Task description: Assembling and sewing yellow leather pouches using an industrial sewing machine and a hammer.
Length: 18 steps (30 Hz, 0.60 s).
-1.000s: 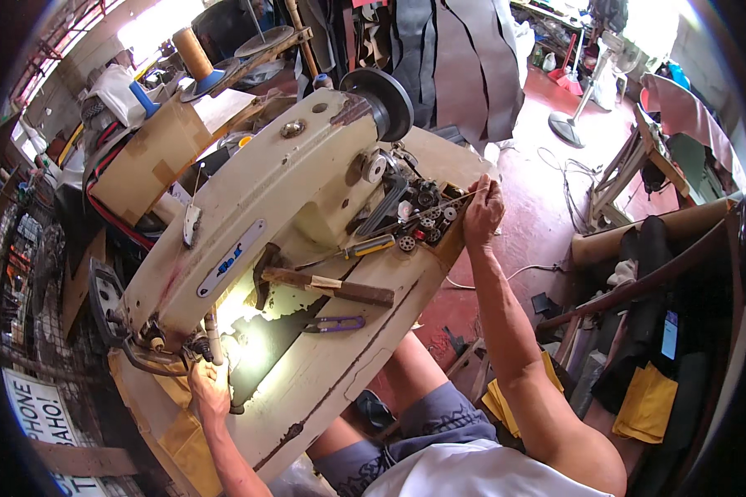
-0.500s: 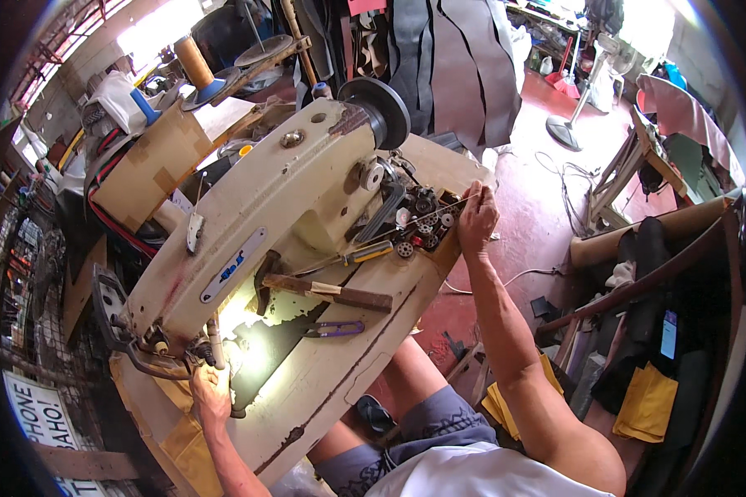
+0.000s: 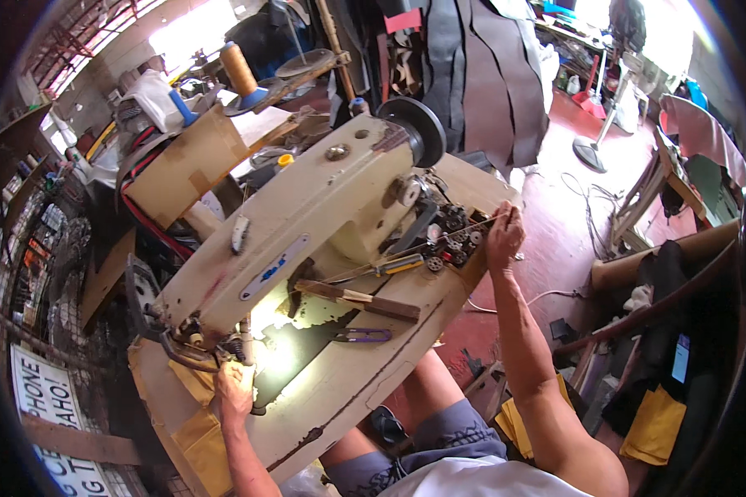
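Sign: white panel (image 3: 46, 389) with black lettering, far left, by wire mesh.
Yellow sheets: pile (image 3: 203, 451) at the table's left end.
Left hand: (image 3: 236, 389) raised at the machine's needle end, fingers bunched close together; cannot tell what, if anything, they pinch.
Sewing machine: cream, worn head (image 3: 307, 207) set across the tabletop (image 3: 340, 389), needle end near left hand, black handwheel (image 3: 423, 132) at the far end.
Lamp glow: bright spot on the bed, just right of the needle end.
Hammer: wooden handle (image 3: 377, 305) points right, head close to the machine.
Snips: purple (image 3: 365, 335), flat on the table, nearer the person than the hammer.
Screwdriver: yellow-and-dark handle (image 3: 402, 265), beyond the hammer, beside the bobbins.
Bobbins: metal, one at (image 3: 435, 264), clustered at the table's right end.
Strand: thin, pale (image 3: 477, 224), stretched over the bobbins to right hand.
Right hand: (image 3: 506, 236) fingertips pressed together, pinching the strand.
Fan: pedestal base (image 3: 588, 155) on red floor, well apart.
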Each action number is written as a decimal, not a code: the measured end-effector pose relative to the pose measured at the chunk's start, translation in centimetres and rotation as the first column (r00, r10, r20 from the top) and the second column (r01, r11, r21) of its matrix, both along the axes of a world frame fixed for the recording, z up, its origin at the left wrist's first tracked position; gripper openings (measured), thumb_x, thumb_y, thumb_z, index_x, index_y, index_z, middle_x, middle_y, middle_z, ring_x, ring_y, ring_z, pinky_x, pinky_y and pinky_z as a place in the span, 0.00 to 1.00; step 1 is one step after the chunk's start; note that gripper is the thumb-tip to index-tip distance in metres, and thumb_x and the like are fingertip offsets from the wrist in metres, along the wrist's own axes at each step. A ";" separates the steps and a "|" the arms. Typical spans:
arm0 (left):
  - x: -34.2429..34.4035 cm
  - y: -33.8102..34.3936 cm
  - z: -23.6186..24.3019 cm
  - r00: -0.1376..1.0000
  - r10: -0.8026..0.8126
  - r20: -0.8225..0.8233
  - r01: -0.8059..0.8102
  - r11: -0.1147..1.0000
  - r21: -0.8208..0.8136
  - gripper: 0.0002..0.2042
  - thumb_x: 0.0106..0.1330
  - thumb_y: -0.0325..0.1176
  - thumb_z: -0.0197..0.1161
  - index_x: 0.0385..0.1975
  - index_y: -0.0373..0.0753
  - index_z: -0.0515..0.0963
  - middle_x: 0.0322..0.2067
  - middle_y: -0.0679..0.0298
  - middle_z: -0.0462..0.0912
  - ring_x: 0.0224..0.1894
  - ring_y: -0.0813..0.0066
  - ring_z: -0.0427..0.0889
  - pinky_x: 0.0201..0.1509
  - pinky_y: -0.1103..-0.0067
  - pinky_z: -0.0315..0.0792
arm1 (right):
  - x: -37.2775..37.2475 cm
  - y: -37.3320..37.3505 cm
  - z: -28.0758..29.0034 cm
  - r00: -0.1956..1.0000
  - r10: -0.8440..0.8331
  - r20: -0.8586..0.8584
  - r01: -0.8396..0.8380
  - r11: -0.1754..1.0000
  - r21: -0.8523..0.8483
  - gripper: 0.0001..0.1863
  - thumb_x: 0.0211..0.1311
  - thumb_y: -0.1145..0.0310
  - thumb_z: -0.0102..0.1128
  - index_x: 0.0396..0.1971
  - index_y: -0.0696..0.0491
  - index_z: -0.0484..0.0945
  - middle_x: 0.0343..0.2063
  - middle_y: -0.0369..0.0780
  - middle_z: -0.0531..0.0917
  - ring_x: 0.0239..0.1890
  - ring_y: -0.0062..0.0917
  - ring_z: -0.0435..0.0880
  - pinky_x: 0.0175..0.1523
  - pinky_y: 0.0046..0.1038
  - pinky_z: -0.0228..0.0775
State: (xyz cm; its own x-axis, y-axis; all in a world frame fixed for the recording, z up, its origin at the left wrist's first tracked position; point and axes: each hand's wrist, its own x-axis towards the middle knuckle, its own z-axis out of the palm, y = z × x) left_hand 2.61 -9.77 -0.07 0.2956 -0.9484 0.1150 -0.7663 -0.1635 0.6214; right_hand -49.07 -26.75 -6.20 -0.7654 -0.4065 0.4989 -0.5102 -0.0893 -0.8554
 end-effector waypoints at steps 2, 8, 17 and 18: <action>0.3 0.1 -0.1 1.000 -0.010 0.005 0.010 1.000 0.007 0.14 0.61 0.36 0.68 0.22 0.36 0.71 0.16 0.65 0.71 0.19 0.74 0.70 0.24 0.73 0.66 | 0.1 0.2 0.2 1.000 0.022 0.013 -0.022 1.000 -0.016 0.18 0.74 0.62 0.49 0.27 0.59 0.74 0.19 0.45 0.78 0.22 0.35 0.76 0.32 0.37 0.67; -1.3 0.3 1.9 0.996 -0.002 -0.084 0.007 0.998 0.055 0.14 0.60 0.36 0.69 0.23 0.35 0.71 0.17 0.63 0.72 0.19 0.73 0.70 0.24 0.72 0.67 | 0.2 0.2 0.2 1.000 0.002 -0.007 -0.002 1.000 -0.005 0.19 0.74 0.60 0.49 0.27 0.58 0.77 0.19 0.41 0.79 0.23 0.27 0.78 0.32 0.31 0.69; -1.0 0.2 1.8 0.996 -0.011 -0.093 0.016 0.998 0.057 0.14 0.60 0.36 0.68 0.22 0.35 0.71 0.16 0.62 0.72 0.19 0.71 0.71 0.25 0.73 0.67 | 0.1 0.0 0.2 1.000 0.006 0.005 -0.006 1.000 0.021 0.20 0.74 0.59 0.49 0.27 0.58 0.77 0.19 0.42 0.80 0.23 0.28 0.78 0.32 0.32 0.68; -1.1 0.2 1.9 0.994 -0.005 -0.107 0.012 0.998 0.062 0.14 0.60 0.36 0.68 0.22 0.35 0.71 0.16 0.62 0.71 0.18 0.72 0.71 0.24 0.73 0.67 | 0.1 0.0 0.2 1.000 0.006 0.002 -0.006 1.000 0.017 0.20 0.74 0.59 0.49 0.27 0.58 0.77 0.19 0.42 0.79 0.23 0.28 0.78 0.32 0.32 0.68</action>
